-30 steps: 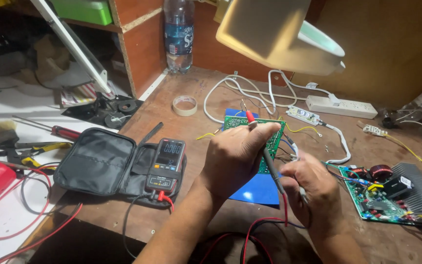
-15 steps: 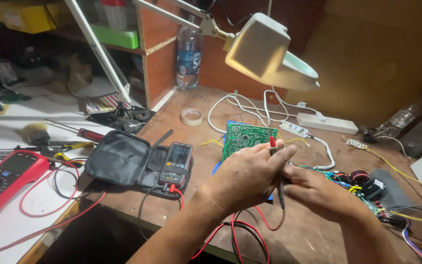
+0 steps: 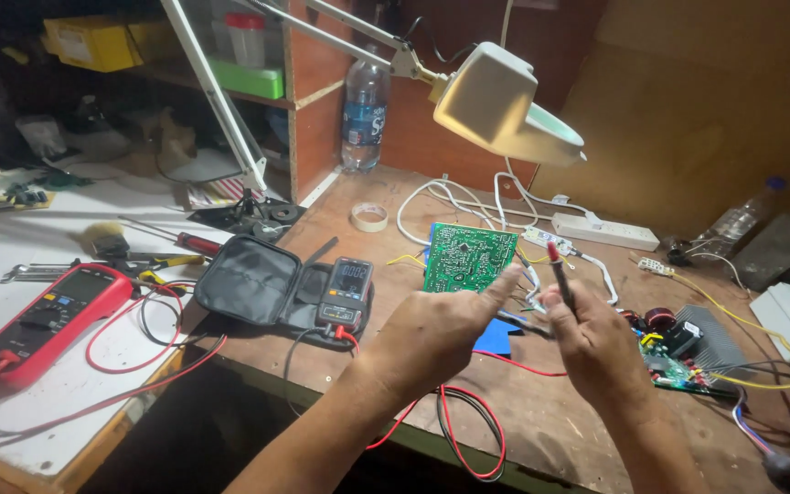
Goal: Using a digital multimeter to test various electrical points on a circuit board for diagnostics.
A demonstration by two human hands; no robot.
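My left hand (image 3: 436,329) and my right hand (image 3: 596,343) are raised together above the wooden bench (image 3: 560,416). My right hand grips a red test probe (image 3: 557,265) that points upward. My left hand pinches a thin black probe (image 3: 525,322) between thumb and fingers, its tip towards my right hand. Red and black leads (image 3: 464,421) run from the hands down to a small grey multimeter (image 3: 346,291) lying in an open black case (image 3: 253,282). A green circuit board (image 3: 468,258) lies just behind my hands on a blue sheet (image 3: 494,338).
A white magnifier lamp (image 3: 505,105) hangs over the bench. A second circuit board with a heat sink (image 3: 688,352) lies at the right. A red multimeter (image 3: 48,316), screwdriver (image 3: 189,242) and brush (image 3: 102,240) rest on the white table at left. Tape roll (image 3: 369,217), water bottle (image 3: 363,114) and power strip (image 3: 605,230) stand behind.
Both hands have lifted off the green circuit board and come back towards me with the probes. The red probe now points upward. The camera view has shifted right and tilted up.
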